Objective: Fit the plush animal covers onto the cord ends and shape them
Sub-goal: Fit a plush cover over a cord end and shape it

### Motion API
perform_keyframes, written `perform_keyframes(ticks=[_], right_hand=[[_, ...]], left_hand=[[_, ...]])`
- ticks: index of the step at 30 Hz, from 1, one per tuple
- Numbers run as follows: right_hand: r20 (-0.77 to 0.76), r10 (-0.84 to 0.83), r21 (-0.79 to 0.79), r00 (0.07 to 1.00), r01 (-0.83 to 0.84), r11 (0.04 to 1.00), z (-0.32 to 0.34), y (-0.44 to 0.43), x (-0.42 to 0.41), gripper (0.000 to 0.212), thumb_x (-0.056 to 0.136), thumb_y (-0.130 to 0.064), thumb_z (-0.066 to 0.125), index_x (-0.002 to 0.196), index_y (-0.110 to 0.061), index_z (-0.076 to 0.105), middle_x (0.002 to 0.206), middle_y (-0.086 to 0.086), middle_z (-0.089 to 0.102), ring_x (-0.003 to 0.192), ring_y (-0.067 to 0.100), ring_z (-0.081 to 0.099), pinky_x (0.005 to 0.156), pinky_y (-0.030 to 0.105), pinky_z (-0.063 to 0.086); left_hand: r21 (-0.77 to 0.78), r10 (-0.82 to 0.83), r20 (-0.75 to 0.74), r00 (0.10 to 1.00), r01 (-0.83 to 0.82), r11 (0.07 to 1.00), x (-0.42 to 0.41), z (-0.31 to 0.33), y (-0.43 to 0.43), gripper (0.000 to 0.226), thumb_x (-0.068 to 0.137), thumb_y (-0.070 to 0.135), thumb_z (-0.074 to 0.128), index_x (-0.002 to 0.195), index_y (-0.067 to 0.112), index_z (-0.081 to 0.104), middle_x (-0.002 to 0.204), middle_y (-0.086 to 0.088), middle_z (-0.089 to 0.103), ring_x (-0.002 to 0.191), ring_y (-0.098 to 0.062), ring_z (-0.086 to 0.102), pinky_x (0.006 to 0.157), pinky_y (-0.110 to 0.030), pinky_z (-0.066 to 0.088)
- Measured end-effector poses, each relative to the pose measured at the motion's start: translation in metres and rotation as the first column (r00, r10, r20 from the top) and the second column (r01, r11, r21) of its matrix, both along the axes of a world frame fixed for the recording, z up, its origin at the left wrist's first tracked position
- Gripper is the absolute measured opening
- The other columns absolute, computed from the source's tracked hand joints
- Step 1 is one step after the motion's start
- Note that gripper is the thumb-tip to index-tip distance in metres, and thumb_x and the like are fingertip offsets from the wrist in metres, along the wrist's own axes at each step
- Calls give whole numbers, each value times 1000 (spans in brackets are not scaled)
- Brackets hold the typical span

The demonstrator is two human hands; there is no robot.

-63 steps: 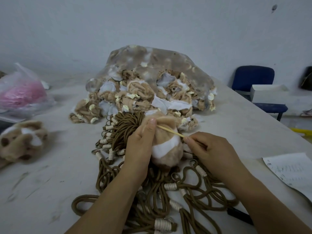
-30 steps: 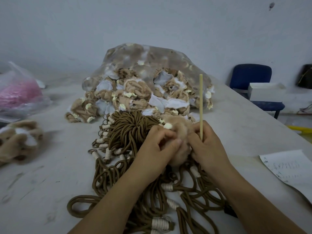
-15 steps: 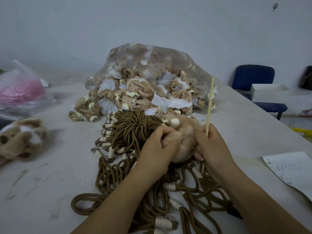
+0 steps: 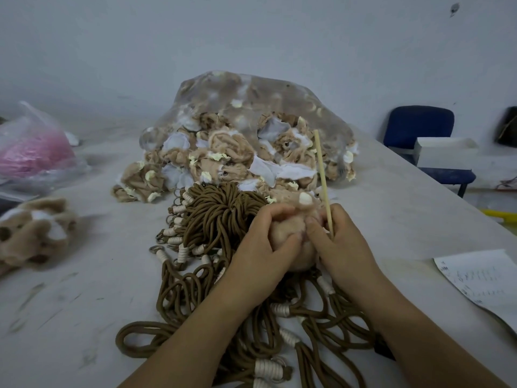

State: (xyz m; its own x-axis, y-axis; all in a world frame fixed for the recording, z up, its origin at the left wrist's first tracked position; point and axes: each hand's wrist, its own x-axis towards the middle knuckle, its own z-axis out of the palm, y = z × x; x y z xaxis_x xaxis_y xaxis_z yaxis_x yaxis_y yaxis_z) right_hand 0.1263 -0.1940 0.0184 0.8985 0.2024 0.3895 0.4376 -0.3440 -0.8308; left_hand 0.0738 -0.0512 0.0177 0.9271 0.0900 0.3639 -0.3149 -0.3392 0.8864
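The pale surface point(image 4: 84, 275) fills the lower frame. At upper centre a clear bag point(image 4: 251, 107) spills loose covers toward the person, likely so the next one is within reach. Below it, brown cords point(image 4: 218, 219) fan out at mid-frame. Above them, the left hand point(image 4: 260, 253) has its grip clamped round a plush cover point(image 4: 282, 232), steadying it. The right hand point(image 4: 347, 247) pinches the cover too, its grip closed on a stick point(image 4: 321, 175) parked upright, probably kept ready for poking the shape out.

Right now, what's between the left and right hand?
Head view: the tan plush cover, gripped from both sides by the left hand and right hand; the right also holds a wooden stick upright.
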Motion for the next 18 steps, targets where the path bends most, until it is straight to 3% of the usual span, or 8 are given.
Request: perform_keyframes(ticks=[3,7,10,13,16,18], right_hand=[[17,-20,42,1000,20,999,0,1,-2,15,87,-36,53,78,-29,44,64,-12,55,51,0,49,43,13,39],[41,-22,5,999,21,1000,-2,1,-2,18,86,-32,55,75,-32,41,62,-20,54,49,-1,46,41,11,35],[27,-36,-1,999,36,999,-4,2,0,18,87,-31,54,76,-32,40,61,-20,53,48,0,45,40,13,35],[39,-19,-10,999,19,1000,0,-1,-2,21,94,-45,48,76,-36,44,68,-18,56,55,1,50,47,13,39],[117,22,-32,993,-19,999,5,-11,-5,47,90,-70,26,84,-30,50,76,0,56,61,11,52,52,18,41],[206,19,-169,978,16,985,9,-17,-4,57,88,-71,17,84,-26,52,69,3,54,62,11,52,55,24,41]], left_hand=[[28,88,-58,994,-86,996,4,-3,1,34,88,47,64,119,41,51,118,25,52,109,9,50,85,-10,43],[143,99,9,995,-99,985,6,-6,2,12,94,35,58,92,24,62,91,13,58,89,2,53,71,-11,37],[57,69,42,997,-72,996,5,-7,2,16,97,30,55,85,25,63,86,9,61,82,1,56,69,-11,41],[-104,151,-10,989,-151,983,6,-3,7,16,99,34,51,90,27,63,89,5,67,83,-8,63,71,-26,52],[-209,292,26,956,-281,937,7,4,16,17,99,38,50,87,30,59,82,18,66,73,5,60,59,-10,45],[-215,360,72,930,-338,916,8,6,20,16,99,38,49,86,31,56,83,13,64,74,4,58,59,-9,43]])
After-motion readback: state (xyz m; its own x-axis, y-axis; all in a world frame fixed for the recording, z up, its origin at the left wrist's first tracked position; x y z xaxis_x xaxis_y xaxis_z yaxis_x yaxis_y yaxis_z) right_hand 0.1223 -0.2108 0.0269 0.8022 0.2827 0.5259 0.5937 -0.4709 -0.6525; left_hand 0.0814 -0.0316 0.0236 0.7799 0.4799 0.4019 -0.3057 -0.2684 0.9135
